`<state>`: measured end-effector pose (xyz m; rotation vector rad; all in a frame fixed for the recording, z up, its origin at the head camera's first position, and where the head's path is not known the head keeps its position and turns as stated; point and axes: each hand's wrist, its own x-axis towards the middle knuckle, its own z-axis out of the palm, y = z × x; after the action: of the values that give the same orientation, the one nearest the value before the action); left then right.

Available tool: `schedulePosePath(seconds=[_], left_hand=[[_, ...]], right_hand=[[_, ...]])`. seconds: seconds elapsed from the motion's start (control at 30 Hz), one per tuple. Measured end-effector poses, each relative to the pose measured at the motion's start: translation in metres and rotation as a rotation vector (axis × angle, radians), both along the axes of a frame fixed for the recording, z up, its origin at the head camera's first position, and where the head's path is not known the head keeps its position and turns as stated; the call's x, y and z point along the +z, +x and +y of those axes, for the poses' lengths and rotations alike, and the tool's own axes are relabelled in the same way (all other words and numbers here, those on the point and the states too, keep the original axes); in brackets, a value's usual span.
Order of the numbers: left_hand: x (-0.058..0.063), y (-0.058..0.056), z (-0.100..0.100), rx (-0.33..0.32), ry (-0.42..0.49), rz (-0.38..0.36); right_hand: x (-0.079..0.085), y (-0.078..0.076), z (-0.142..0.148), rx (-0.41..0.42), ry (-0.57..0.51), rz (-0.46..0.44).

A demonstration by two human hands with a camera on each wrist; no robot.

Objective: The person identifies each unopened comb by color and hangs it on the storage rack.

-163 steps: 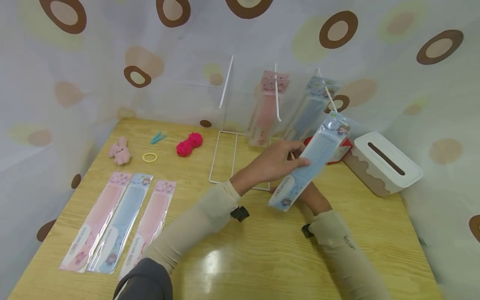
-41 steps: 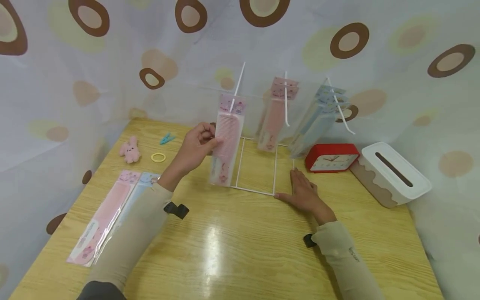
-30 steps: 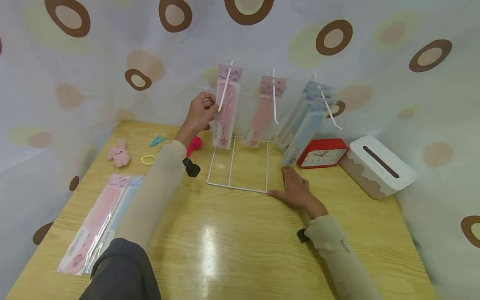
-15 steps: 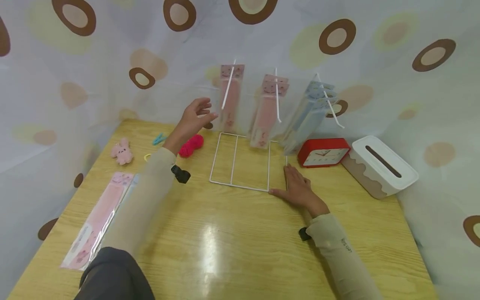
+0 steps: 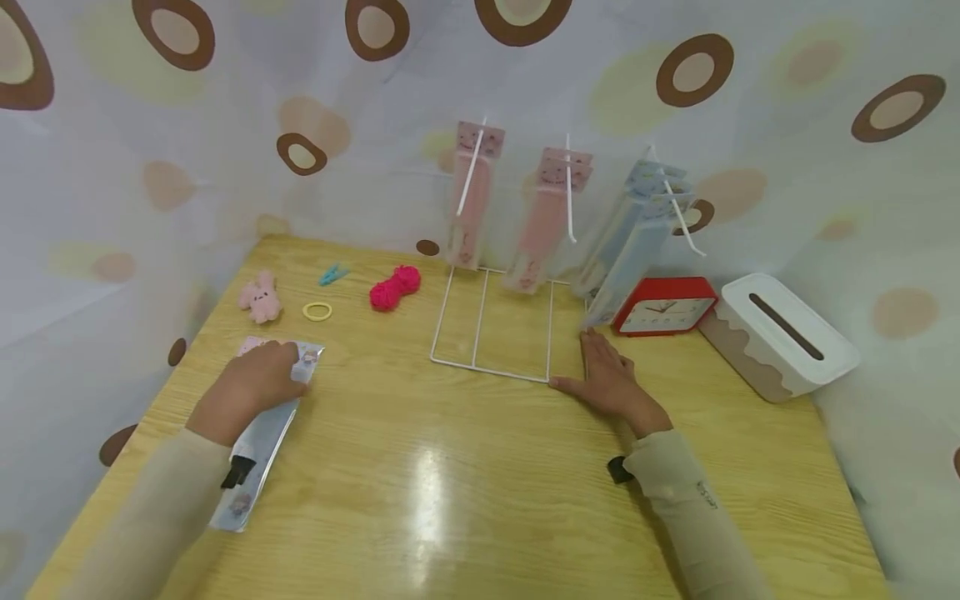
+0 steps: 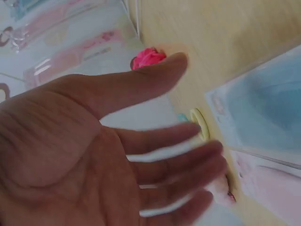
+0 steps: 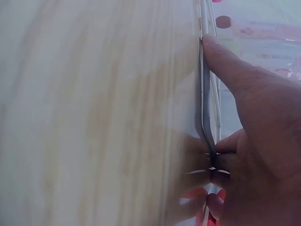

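Note:
My left hand (image 5: 255, 387) reaches over the packaged combs lying on the left of the table. Beneath it lies a blue comb in a clear sleeve (image 5: 266, 450); a pink packaged comb (image 6: 268, 188) is beside it, mostly hidden in the head view. In the left wrist view the fingers are spread and hold nothing. My right hand (image 5: 611, 383) rests at the right front corner of the white wire rack (image 5: 491, 371), thumb and fingers extended against its base. On the rack's hooks hang a pink comb (image 5: 472, 196) at left, pink combs (image 5: 547, 221) in the middle and blue combs (image 5: 633, 258) at right.
A red alarm clock (image 5: 667, 307) and a tissue box (image 5: 795, 333) stand right of the rack. Left of it lie pink yarn (image 5: 395, 288), a blue clip (image 5: 333, 273), a yellow ring (image 5: 317, 312) and a pink plush toy (image 5: 261, 298). A patterned curtain backs the table.
A blue comb, then a pink one, went onto the right and left hooks. My left hand let go of the pink comb and moved down-left to the packages. The right hand stays at the rack base.

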<state>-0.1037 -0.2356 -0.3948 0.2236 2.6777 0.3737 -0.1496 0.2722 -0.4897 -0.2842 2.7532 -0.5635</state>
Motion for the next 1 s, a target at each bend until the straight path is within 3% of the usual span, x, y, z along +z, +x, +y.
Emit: schedulePosePath(seconds=[0.13,0.3,0.5,1.0], left_hand=[[0.0,0.018,-0.007,0.084,-0.045,-0.08],[-0.009,0.029,-0.019,0.146,-0.02,-0.105],[-0.018,0.034,-0.023,0.205,-0.024,-0.078],[-0.018,0.039,-0.007,0.27,0.003,-0.08]], right_hand=[[-0.001,-0.001,0.003,-0.002,-0.016,0.002],[-0.005,0.0,0.002,-0.006,-0.037,-0.001],[-0.004,0.001,0.002,-0.003,-0.035,-0.005],[-0.002,-0.001,0.003,-0.006,-0.042,0.022]])
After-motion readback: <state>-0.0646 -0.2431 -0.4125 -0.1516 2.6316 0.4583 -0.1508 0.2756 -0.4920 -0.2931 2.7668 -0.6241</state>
